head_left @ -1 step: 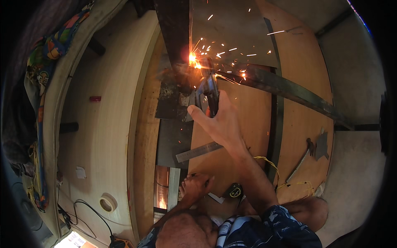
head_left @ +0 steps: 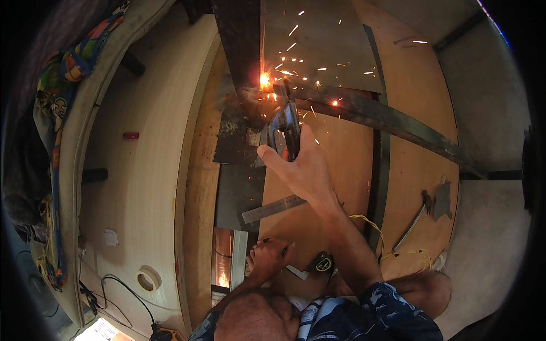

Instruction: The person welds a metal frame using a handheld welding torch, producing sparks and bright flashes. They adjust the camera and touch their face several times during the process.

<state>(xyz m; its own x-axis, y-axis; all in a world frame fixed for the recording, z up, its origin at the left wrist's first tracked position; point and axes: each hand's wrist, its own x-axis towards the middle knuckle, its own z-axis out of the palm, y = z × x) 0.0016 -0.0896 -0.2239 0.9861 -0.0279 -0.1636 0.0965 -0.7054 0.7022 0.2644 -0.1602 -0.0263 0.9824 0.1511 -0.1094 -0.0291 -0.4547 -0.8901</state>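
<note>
My right hand (head_left: 304, 173) is wrapped round a dark electrode holder (head_left: 291, 125), its jaws pointing away from me. Just beyond the jaws, a bright orange glow (head_left: 264, 79) throws sparks at the foot of a dark upright steel piece (head_left: 239, 51). From there a long dark steel bar (head_left: 398, 120) runs off to the right. Close to my body, my left hand (head_left: 270, 256) rests with its fingers curled; anything inside it is hidden. Between the hands lies a steel ruler (head_left: 273, 209) on the boards.
A tape measure (head_left: 323, 262) sits near my lap. Off to the right are a hammer (head_left: 412, 227), a grey metal scrap (head_left: 442, 200) and yellow wire (head_left: 372, 224). A tape roll (head_left: 149, 278) and black cable (head_left: 128, 278) lie on the left panel.
The spark pattern differs, and the glow by the jaws looks a little smaller. Both hands stay in nearly the same place.
</note>
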